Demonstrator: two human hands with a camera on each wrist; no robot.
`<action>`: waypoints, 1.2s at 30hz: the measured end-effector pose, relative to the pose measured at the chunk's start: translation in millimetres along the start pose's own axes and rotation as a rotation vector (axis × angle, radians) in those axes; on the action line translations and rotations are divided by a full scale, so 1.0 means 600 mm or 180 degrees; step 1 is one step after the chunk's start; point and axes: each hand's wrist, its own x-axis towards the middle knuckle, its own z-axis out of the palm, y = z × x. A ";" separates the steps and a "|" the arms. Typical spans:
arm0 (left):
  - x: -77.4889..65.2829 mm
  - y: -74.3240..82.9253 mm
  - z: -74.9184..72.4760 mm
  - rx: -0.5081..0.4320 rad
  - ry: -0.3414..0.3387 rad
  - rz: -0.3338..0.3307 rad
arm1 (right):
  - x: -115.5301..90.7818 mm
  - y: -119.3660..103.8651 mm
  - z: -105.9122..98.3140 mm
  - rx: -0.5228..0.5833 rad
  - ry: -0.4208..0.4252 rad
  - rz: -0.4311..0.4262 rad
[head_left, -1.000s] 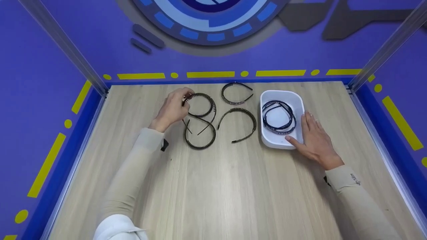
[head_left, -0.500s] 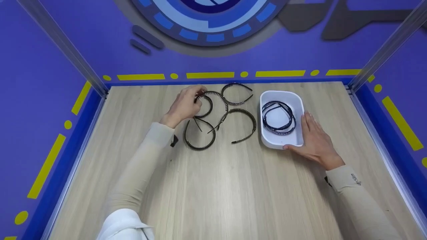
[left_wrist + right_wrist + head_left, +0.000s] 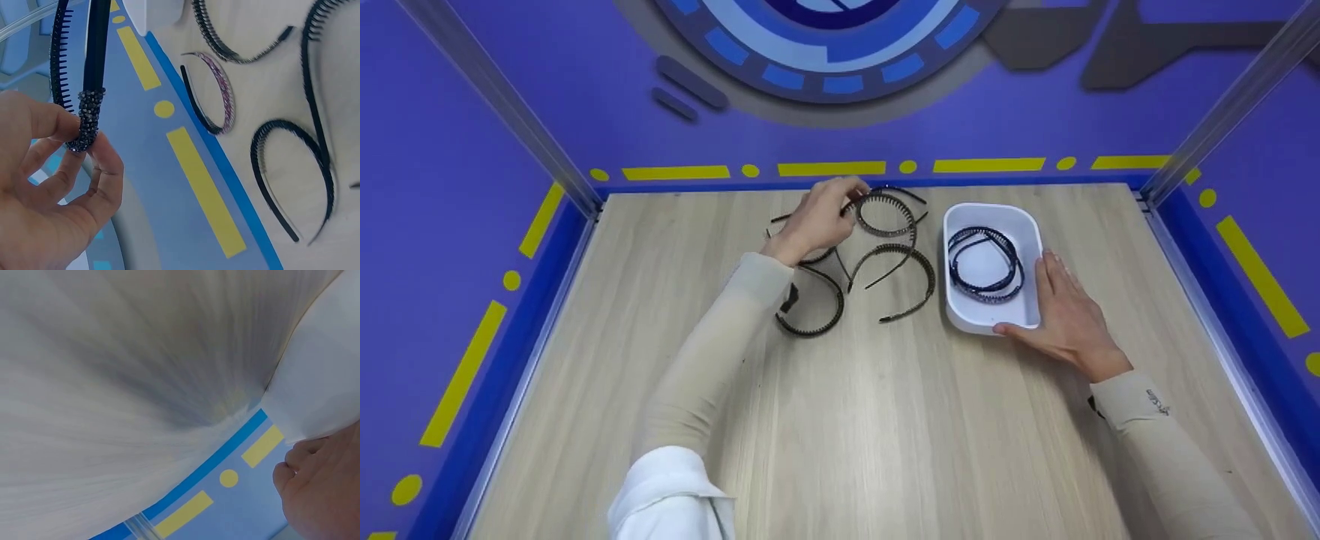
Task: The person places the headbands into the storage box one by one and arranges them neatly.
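Observation:
My left hand [image 3: 819, 217] pinches a black toothed headband [image 3: 914, 234] between thumb and fingertips, raised over the table. In the left wrist view, its dark beaded part [image 3: 90, 115] sits at the fingertips. Below it lie several other headbands: a toothed one [image 3: 931, 281] left of the white box, a glittery one [image 3: 228, 98] near the back edge, and two at the left, partly covered by my left hand and wrist. My right hand [image 3: 1069, 319] rests against the right side of the white box [image 3: 1033, 225], fingers straight, thumb at its near corner. Dark headbands [image 3: 1021, 270] lie inside the box.
A light wooden table [image 3: 885, 420] carries everything. Purple panels with yellow marks [image 3: 832, 168] stand at its back and both sides, joined by metal posts [image 3: 1234, 97] at the corners.
My left hand has carried the pinched headband to the right, from over the left headbands to over the middle ones. My right thumb has slid from inside the box to its near outer corner.

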 end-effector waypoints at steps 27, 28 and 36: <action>0.118 0.086 0.102 -0.0129 -0.0655 0.0023 | 0.000 0.001 0.004 -0.0040 -0.0029 0.0035; 0.121 0.089 0.105 -0.0125 -0.0651 0.0028 | 0.001 0.001 0.004 -0.0039 -0.0022 0.0030; 0.144 0.120 0.131 -0.0091 -0.0650 0.0058 | 0.002 0.000 0.006 0.0026 0.0047 0.0002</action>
